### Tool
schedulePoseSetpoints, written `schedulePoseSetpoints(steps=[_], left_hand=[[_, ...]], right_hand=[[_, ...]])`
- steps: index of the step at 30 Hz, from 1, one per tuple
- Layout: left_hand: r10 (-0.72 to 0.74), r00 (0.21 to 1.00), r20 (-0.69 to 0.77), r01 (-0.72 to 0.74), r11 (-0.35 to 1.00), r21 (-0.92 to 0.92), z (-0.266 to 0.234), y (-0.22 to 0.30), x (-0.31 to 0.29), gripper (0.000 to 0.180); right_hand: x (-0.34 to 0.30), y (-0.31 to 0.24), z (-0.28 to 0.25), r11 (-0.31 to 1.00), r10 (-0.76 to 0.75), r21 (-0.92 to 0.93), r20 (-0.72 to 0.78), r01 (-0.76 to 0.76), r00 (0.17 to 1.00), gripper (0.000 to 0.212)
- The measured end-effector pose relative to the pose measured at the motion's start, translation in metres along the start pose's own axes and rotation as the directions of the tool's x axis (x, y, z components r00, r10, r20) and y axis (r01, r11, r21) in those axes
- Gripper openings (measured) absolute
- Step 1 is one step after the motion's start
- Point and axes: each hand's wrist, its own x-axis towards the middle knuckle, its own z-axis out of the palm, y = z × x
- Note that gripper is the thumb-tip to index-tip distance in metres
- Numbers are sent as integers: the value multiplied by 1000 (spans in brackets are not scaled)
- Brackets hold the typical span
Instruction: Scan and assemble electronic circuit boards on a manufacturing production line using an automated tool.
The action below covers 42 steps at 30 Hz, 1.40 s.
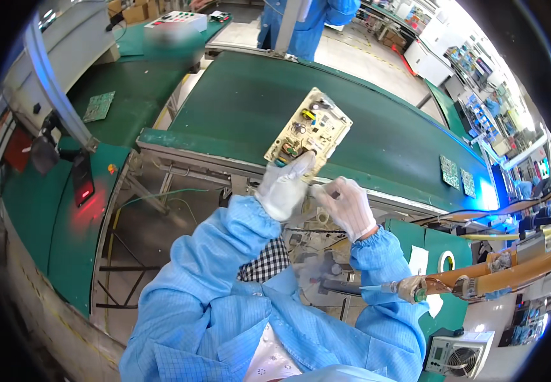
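Note:
A circuit board (325,127), pale and set with capacitors, coils and a yellow part, is tilted over the near side of the green conveyor belt (224,105). My left hand (285,190), in a white glove, grips its near edge, thumb lying over the face. To the right of the board's near corner is my right hand (346,207), gloved too, its fingers curled in with thumb and forefinger close together. Whatever it may pinch is hidden or too small to name. The two hands are a little apart, both near the belt's front rail.
Several other boards lie about: one board (99,106) on the left belt, a pair (457,176) at the right. A black scanner (83,181) glows red at left. Orange hoses (511,274) cross at right, near a tape roll (446,261). Another person (307,32) stands beyond the belt.

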Motion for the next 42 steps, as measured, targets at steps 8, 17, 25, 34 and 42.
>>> schedulePoseSetpoints(steps=[8,17,25,34,42], left_hand=[[-549,815,187,384,271,-883,-160,16,-54,68],[-691,708,-149,427,586,-689,-341,56,-155,74],[-790,510,-340,344,549,-761,-416,35,-222,42],[-783,470,-407,325,582,-746,-450,17,-240,41],[-813,439,-382,331,542,-772,-448,22,-232,39]], right_hand=[[9,79,-10,945,23,-299,-332,-129,943,23],[-13,158,-46,829,171,-454,-353,-328,920,37],[-20,138,-35,845,169,-424,-369,-327,914,39],[-18,137,-29,831,203,-400,-428,-386,881,39],[-19,141,-30,791,254,-424,-428,-441,867,42]])
